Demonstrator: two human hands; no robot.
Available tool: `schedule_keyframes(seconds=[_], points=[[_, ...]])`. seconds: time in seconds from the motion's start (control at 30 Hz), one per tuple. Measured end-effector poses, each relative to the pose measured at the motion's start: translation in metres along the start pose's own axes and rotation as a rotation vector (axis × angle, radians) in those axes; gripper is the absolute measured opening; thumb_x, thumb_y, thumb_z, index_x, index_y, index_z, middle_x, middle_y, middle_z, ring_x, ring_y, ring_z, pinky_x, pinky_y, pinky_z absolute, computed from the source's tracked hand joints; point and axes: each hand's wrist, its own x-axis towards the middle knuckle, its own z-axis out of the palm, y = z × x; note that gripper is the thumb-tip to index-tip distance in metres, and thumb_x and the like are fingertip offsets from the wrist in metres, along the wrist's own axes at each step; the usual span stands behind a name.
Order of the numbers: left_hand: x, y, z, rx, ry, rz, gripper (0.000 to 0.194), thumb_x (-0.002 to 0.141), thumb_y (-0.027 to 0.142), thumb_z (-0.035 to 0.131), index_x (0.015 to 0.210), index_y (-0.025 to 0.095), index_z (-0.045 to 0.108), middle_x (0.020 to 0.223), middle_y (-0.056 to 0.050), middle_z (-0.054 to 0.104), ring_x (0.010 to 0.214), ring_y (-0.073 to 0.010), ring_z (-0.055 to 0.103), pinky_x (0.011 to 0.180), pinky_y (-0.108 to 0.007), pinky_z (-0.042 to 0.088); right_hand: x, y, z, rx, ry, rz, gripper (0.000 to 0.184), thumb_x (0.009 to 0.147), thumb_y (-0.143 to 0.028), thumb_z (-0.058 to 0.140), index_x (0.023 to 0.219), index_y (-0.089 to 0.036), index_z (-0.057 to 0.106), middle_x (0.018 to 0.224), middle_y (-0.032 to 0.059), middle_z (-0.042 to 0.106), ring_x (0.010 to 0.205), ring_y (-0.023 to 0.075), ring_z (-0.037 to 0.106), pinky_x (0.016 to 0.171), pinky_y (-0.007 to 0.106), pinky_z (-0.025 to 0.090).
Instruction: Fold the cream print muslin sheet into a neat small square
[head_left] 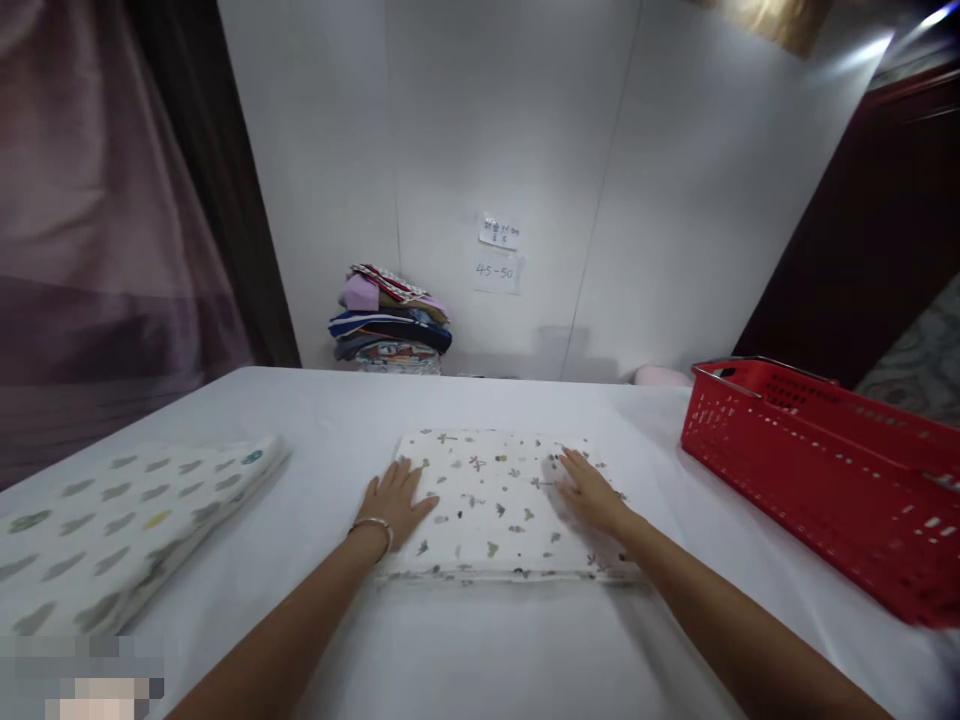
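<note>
A folded white cloth [487, 505] with small printed plants and figures lies flat on the white-covered table in front of me. My left hand [396, 503] rests on its left edge, fingers spread, a bangle around the wrist. Toward the cloth's right side, my right hand [589, 492] lies with its fingers stretched out and a little blurred. Neither hand grips anything. The cloth's front edge shows several stacked layers.
Another folded cloth [127, 520] with grey cloud shapes lies at the left. A red plastic basket [810, 470] with a metal handle stands on the right. Behind the table's far edge is a pile of folded fabrics [391, 325] against the wall, near paper notes [497, 270].
</note>
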Motion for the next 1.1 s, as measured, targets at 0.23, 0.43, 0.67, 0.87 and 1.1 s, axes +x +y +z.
schedule_keyframes(seconds=[0.23, 0.43, 0.67, 0.87, 1.1], points=[[0.005, -0.011, 0.016, 0.034, -0.038, -0.002, 0.073, 0.080, 0.062, 0.023, 0.139, 0.018, 0.025, 0.148, -0.003, 0.008, 0.136, -0.0248, 0.004, 0.107, -0.046, 0.016, 0.042, 0.027, 0.019, -0.138, -0.136, 0.229, 0.072, 0.086, -0.058, 0.017, 0.140, -0.011, 0.020, 0.148, 0.0104, 0.013, 0.135, 0.0249, 0.004, 0.107, 0.041, 0.005], [0.011, -0.006, 0.000, 0.046, -0.160, -0.041, 0.072, 0.079, 0.061, 0.028, 0.138, 0.020, 0.028, 0.148, -0.004, 0.011, 0.136, -0.0260, 0.006, 0.106, -0.049, 0.017, 0.041, 0.039, 0.031, -0.138, -0.094, 0.203, 0.074, 0.085, -0.061, 0.015, 0.140, -0.012, 0.022, 0.148, 0.0098, 0.014, 0.135, 0.0252, 0.004, 0.107, 0.041, 0.005], [0.069, 0.033, -0.022, 0.025, 0.002, 0.134, 0.065, 0.081, 0.060, 0.029, 0.134, 0.024, 0.034, 0.147, -0.004, 0.018, 0.135, -0.0250, 0.009, 0.107, -0.049, 0.007, 0.042, 0.040, 0.038, -0.141, -0.065, 0.203, 0.074, 0.085, -0.061, 0.016, 0.140, -0.011, 0.023, 0.147, 0.0090, 0.016, 0.135, 0.0250, 0.005, 0.107, 0.041, 0.007], [0.095, 0.020, 0.021, -0.009, -0.065, 0.071, 0.074, 0.080, 0.065, 0.020, 0.139, 0.022, 0.024, 0.148, -0.004, 0.013, 0.136, -0.0251, 0.005, 0.108, -0.046, 0.005, 0.044, 0.038, 0.029, -0.128, -0.126, 0.218, 0.074, 0.085, -0.060, 0.019, 0.139, -0.011, 0.025, 0.147, 0.0110, 0.016, 0.135, 0.0265, 0.007, 0.106, 0.043, 0.008], [0.096, 0.015, 0.026, -0.006, -0.035, 0.080, 0.076, 0.079, 0.067, 0.018, 0.140, 0.022, 0.023, 0.148, -0.004, 0.013, 0.136, -0.0249, 0.006, 0.108, -0.046, 0.005, 0.088, -0.053, 0.016, -0.043, -0.118, -0.060, 0.081, 0.082, -0.065, 0.010, 0.142, -0.011, 0.012, 0.149, 0.0080, 0.003, 0.135, 0.0221, -0.004, 0.106, 0.042, -0.003]])
